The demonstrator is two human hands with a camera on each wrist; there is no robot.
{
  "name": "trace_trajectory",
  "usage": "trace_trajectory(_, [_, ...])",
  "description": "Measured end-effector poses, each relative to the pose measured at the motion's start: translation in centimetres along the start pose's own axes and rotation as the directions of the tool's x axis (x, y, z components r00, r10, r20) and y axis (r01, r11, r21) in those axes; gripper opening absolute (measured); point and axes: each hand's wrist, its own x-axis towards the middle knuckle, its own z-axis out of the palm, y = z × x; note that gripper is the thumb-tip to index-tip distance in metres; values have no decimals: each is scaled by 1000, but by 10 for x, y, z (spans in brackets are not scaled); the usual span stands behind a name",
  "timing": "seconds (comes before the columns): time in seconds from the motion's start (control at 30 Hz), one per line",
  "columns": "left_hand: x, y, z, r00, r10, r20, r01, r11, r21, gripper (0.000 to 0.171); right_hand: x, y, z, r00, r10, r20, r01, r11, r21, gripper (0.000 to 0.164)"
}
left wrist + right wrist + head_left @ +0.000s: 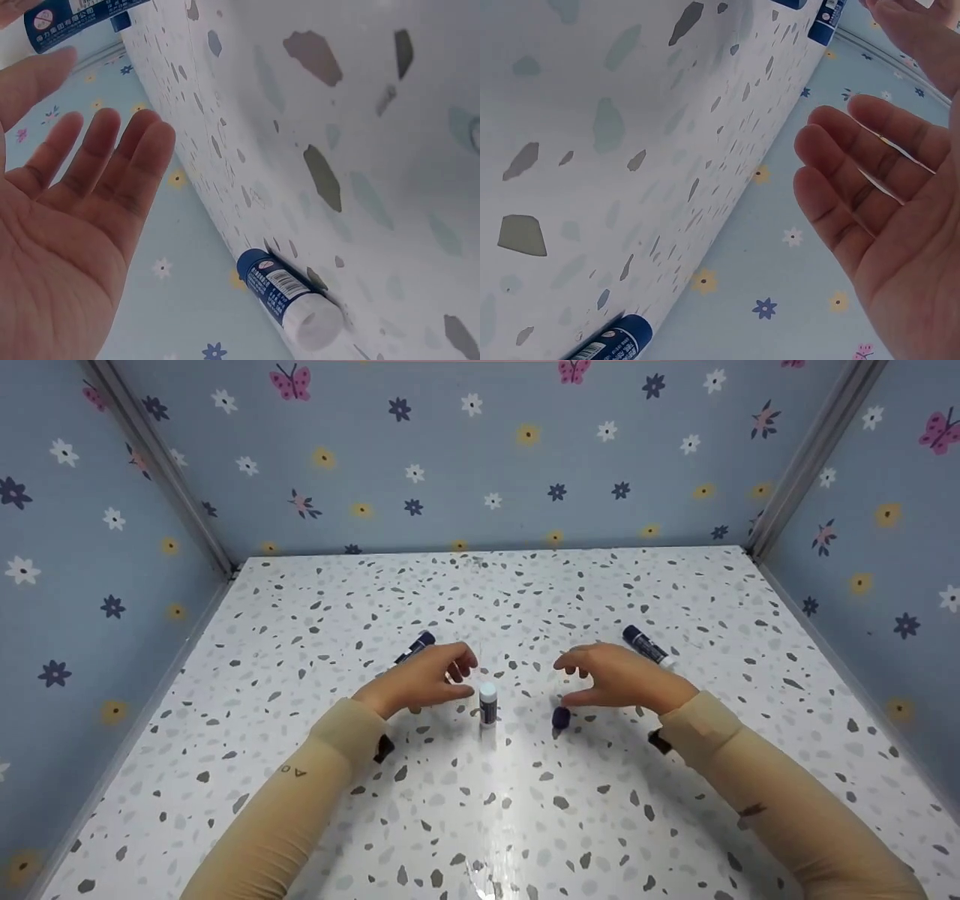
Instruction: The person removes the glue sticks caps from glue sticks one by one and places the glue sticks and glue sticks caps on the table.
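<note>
A glue stick point(488, 706) with a white top and a dark label stands upright between the two hands. My left hand point(424, 679) is beside it, fingers loosely bent and thumb tip close to the stick, holding nothing. In the left wrist view, the same glue stick point(75, 21) shows past the thumb. A dark blue cap point(561, 718) stands apart on the table, right of the stick. Just above that cap hovers my right hand point(611, 676), palm inward, its fingers relaxed with nothing between them; in the right wrist view its fingers point(840, 142) are slightly bent.
Two more navy glue sticks lie on the speckled table point(480, 592): one point(417, 646) behind the left hand, partly covered by it, another point(646, 646) behind the right hand. Flowered panels point(480, 450) wall the table at the back and both sides.
</note>
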Motion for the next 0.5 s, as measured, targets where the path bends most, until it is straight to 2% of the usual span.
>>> trace_trajectory(0.27, [1, 0, -5, 996, 36, -81, -30, 997, 74, 35, 1, 1, -2, 999, 1, -39, -1, 1000, -7, 53])
trace_trajectory(0.5, [3, 1, -9, 993, -14, -116, 28, 992, 119, 39, 4, 0, -6, 997, 27, -70, -28, 999, -23, 56])
